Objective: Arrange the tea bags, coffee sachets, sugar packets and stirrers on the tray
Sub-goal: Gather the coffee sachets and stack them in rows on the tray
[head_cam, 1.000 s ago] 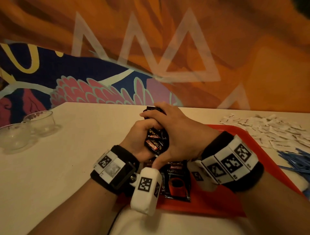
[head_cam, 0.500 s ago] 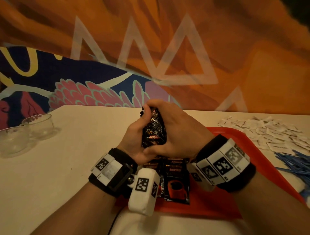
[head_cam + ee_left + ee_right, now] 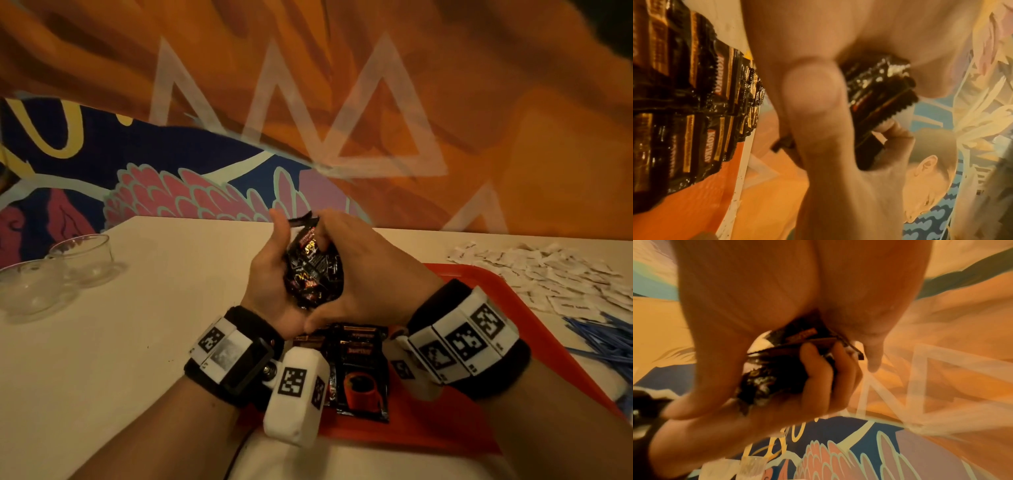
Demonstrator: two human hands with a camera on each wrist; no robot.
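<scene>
Landmark: the red plastic tray (image 3: 479,284), flat on the white desk (image 3: 164,308) near its front edge.

Surroundings: two clear, round glass bowls (image 3: 80,257) stand well apart from the tray on its left side. A loose heap of white paper sugar packets (image 3: 548,270) lies on the desk just beyond the tray's far right corner; their print is too small to read. A bundle of thin blue stirrers (image 3: 606,337) lies just beside the tray's right edge. A painted mural wall (image 3: 342,102) rises behind the desk.

On the tray: glossy black foil coffee sachets on the tray (image 3: 694,91) lie in overlapping rows over its near part, edges serrated, marked "KOPIKO" in white on red, with an orange cup picture.

Grip state: the left hand (image 3: 270,274) and right hand (image 3: 370,270) are raised above the tray's middle. Both grips are curled around one crumpled bunch of held coffee sachets (image 3: 313,267), left fingers (image 3: 818,368) wrapped behind it, thumbs at the front.
</scene>
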